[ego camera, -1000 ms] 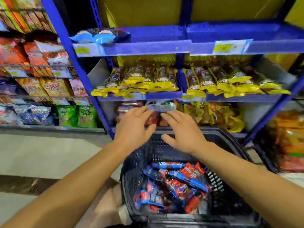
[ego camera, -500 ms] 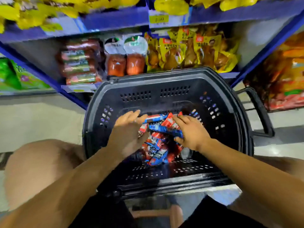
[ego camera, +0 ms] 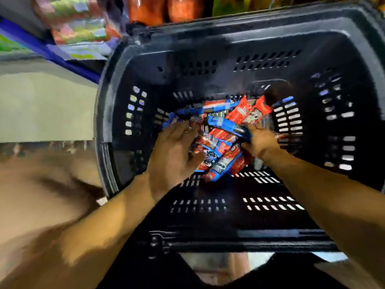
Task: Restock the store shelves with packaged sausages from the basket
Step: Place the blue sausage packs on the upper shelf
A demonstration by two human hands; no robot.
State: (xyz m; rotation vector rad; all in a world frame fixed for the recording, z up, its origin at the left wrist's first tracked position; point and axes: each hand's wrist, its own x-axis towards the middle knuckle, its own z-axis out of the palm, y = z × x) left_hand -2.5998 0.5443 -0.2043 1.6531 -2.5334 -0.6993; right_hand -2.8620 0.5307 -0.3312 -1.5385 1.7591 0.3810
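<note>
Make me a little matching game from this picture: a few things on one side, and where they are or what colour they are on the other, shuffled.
Things:
1. basket
2. sausage packs
3. left hand
4. right hand

Descriptions:
A. red and blue
B. black, with slotted walls
C. on the pile's right side
D. on the pile's left side

Pairs: 1-B, 2-A, 3-D, 4-C

My left hand [ego camera: 174, 151] has sunk flat onto the sausage packets [ego camera: 220, 142] while my right hand [ego camera: 259, 140] now closes around them, deeper in the basket [ego camera: 116, 113].

Print on the sausage packs [ego camera: 220, 142] is blurred, unreadable.
</note>
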